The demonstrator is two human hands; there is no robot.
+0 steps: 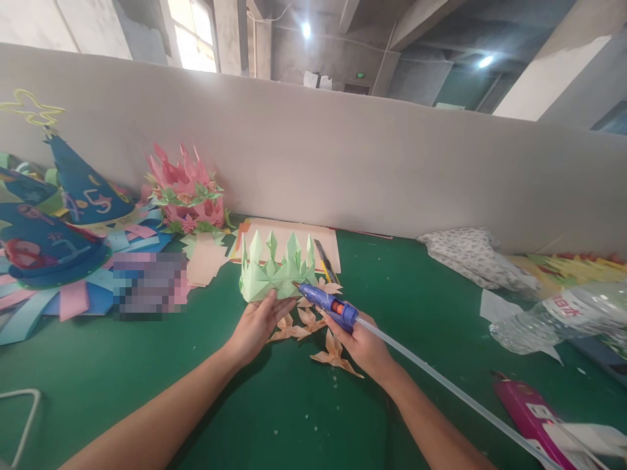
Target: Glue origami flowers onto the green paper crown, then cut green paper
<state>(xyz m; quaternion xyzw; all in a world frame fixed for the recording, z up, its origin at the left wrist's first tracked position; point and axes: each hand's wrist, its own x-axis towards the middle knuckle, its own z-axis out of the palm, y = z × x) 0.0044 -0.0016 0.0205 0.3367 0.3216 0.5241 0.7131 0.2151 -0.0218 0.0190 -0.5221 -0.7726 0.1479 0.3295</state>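
A pale green folded-paper crown [277,271] with pointed tips is held upright by my left hand [259,323], thumb on its front and fingers under its lower edge. My right hand [360,339] grips a blue glue gun [326,300]. Its nozzle is at the front band of the crown; whether it touches I cannot tell. A long translucent glue stick [441,378] runs out of the gun's back toward the lower right. Several peach folded-paper flowers [334,356] lie on the table below and between my hands.
Behind the crown lie paper sheets [323,241] and a utility knife [326,261]. Pink paper crowns [189,196] and blue cone hats [85,176] stand left. A plastic bottle [563,313], patterned cloth [480,258] and magenta device [529,411] are right. A pale partition [343,156] borders the green table [235,418].
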